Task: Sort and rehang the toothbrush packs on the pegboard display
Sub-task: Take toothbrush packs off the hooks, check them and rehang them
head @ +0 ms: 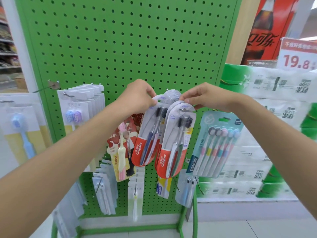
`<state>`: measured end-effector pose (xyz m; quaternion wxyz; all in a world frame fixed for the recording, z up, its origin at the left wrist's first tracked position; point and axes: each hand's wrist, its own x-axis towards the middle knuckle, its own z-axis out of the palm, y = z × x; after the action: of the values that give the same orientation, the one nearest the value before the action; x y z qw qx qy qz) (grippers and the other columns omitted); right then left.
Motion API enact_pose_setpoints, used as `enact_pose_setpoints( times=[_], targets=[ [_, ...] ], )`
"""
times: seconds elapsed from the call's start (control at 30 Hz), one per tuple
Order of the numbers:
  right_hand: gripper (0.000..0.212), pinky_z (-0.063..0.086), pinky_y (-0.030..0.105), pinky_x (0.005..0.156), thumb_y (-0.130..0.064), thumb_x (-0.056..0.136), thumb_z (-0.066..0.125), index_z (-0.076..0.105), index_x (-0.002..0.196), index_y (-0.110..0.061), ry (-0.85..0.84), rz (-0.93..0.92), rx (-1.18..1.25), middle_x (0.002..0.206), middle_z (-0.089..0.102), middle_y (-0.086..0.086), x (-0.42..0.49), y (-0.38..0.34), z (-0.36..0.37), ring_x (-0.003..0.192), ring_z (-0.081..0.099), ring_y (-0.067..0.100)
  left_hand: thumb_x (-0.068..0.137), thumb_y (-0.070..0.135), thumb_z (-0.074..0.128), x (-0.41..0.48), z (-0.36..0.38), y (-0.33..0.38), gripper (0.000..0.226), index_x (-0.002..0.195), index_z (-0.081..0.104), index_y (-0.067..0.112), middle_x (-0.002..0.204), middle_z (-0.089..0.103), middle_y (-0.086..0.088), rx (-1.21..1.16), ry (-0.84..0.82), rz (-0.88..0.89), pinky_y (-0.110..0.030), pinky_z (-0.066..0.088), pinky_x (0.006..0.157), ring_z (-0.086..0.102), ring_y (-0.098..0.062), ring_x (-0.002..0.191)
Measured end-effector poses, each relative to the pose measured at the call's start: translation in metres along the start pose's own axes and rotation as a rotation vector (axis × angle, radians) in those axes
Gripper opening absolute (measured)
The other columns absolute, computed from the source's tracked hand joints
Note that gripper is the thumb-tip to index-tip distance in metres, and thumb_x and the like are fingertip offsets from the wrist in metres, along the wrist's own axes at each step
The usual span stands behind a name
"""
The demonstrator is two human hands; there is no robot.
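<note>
A green pegboard (pixel 120 40) stands in front of me, bare in its upper half. At its middle my left hand (pixel 137 97) pinches the top of one red Colgate toothbrush pack (pixel 147 134). My right hand (pixel 205 97) pinches the top of a stack of similar Colgate packs (pixel 173 145) just to the right. More clear pack tops (pixel 172 94) show between the two hands, hiding the hook. A red children's toothbrush pack (pixel 124 145) hangs to the left. A teal multi-brush pack (pixel 217 143) hangs to the right.
White and yellow packs (pixel 82 107) hang in a row at the board's left, with another rack (pixel 20 127) beside them. Smaller packs (pixel 104 191) hang along the lower row. Stacked tissue bundles (pixel 267 134) and a price sign (pixel 298 55) stand at the right.
</note>
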<state>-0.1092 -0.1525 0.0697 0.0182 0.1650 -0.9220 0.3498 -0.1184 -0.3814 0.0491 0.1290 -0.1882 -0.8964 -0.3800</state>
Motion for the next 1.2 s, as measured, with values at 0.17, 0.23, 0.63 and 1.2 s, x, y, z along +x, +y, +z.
enact_pose_setpoints(
  times=[0.17, 0.23, 0.63, 1.2],
  targets=[
    [0.017, 0.056, 0.023, 0.084, -0.008, 0.098, 0.055, 0.072, 0.099, -0.012, -0.024, 0.018, 0.047, 0.098, 0.073, 0.002, 0.000, 0.003, 0.000, 0.082, 0.066, 0.009, 0.091, 0.012, 0.068, -0.001, 0.010, 0.002, 0.007, 0.086, 0.069, 0.018, 0.089, 0.072, -0.010, -0.061, -0.045, 0.022, -0.051, 0.057, 0.084, 0.068, -0.038, 0.096],
    [0.016, 0.057, 0.023, 0.082, -0.008, 0.098, 0.055, 0.071, 0.100, -0.009, -0.005, 0.020, 0.069, 0.098, 0.073, 0.004, 0.000, 0.005, -0.001, 0.083, 0.066, 0.011, 0.091, 0.012, 0.068, 0.000, 0.010, -0.001, 0.010, 0.084, 0.069, 0.019, 0.088, 0.073, -0.008, -0.107, -0.047, 0.016, -0.050, 0.057, 0.086, 0.068, -0.036, 0.094],
    [0.017, 0.056, 0.018, 0.068, -0.006, 0.091, 0.066, 0.067, 0.107, -0.001, 0.112, -0.006, 0.102, 0.104, 0.071, 0.014, -0.004, 0.005, 0.001, 0.075, 0.067, 0.009, 0.094, 0.012, 0.064, 0.018, 0.028, -0.005, 0.022, 0.115, 0.068, 0.007, 0.104, 0.071, -0.007, -0.363, -0.131, -0.018, -0.015, 0.056, 0.063, 0.068, -0.012, 0.086],
    [0.018, 0.059, 0.021, 0.073, -0.012, 0.094, 0.064, 0.070, 0.109, -0.007, 0.155, -0.014, -0.043, 0.099, 0.073, 0.013, -0.004, 0.005, -0.002, 0.076, 0.067, 0.012, 0.089, 0.011, 0.071, 0.053, 0.022, -0.013, 0.014, 0.103, 0.073, 0.011, 0.091, 0.072, -0.002, -0.148, -0.149, 0.055, -0.022, 0.058, 0.070, 0.068, -0.010, 0.081]
  ],
)
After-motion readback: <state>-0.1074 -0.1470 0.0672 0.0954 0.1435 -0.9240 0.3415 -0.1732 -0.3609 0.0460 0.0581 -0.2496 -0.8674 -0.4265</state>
